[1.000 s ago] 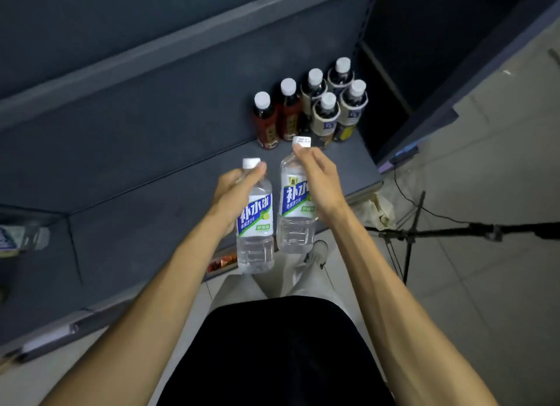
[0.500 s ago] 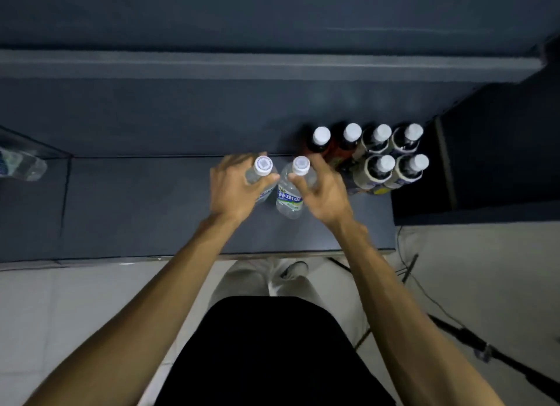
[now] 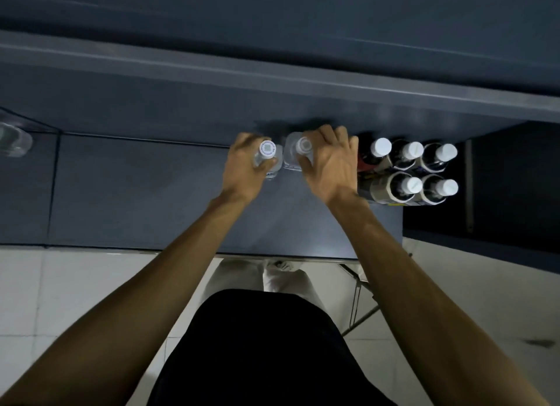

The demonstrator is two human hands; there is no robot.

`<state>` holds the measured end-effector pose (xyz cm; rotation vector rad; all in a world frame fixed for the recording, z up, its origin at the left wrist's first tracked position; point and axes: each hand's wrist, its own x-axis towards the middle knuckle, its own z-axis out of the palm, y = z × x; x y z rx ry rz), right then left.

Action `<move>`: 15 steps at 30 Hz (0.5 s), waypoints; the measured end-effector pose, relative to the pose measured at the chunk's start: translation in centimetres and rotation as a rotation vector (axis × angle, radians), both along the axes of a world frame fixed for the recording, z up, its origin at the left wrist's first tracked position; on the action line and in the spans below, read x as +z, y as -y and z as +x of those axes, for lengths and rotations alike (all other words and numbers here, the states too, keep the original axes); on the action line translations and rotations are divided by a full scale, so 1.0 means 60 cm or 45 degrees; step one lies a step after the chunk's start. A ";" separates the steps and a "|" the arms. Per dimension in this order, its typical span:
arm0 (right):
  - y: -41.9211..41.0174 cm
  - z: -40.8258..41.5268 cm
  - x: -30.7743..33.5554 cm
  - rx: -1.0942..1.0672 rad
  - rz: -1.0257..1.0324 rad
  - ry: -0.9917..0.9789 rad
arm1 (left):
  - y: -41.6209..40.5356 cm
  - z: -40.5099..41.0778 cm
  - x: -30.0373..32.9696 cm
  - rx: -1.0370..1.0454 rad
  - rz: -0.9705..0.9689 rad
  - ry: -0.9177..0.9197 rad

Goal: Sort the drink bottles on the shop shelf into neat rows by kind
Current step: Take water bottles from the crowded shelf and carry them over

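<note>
Two clear water bottles with white caps stand side by side near the back of the dark shelf (image 3: 151,193). My left hand (image 3: 245,169) grips the left clear bottle (image 3: 266,149) around its neck. My right hand (image 3: 330,163) wraps the right clear bottle (image 3: 298,151) from the right side. Immediately to the right stands a group of dark drink bottles (image 3: 409,169) with white caps, in two short rows; my right hand hides the leftmost of them.
Another clear bottle (image 3: 13,139) sits at the far left on the neighbouring shelf section. An upper shelf edge (image 3: 272,72) overhangs the back. A dark upright panel (image 3: 500,187) closes the shelf's right end. A stand's legs (image 3: 357,299) rest on the tiled floor.
Both hands carried the two clear bottles from in front of the shelf onto it, then pushed them back toward the rear wall, beside the dark bottles.
</note>
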<state>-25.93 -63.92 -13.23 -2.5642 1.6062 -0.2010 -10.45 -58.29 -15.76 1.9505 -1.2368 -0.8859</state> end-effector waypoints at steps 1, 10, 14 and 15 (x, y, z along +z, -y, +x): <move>0.006 0.003 -0.001 -0.018 0.037 -0.031 | 0.003 -0.003 -0.006 0.004 -0.013 -0.001; 0.023 0.017 -0.002 -0.111 0.137 -0.221 | 0.031 -0.013 -0.011 0.085 -0.188 -0.046; 0.013 0.020 -0.008 -0.153 0.135 -0.192 | 0.023 -0.018 -0.023 0.159 -0.156 -0.054; 0.014 0.023 -0.010 -0.160 0.152 -0.189 | 0.025 -0.017 -0.025 0.171 -0.155 -0.062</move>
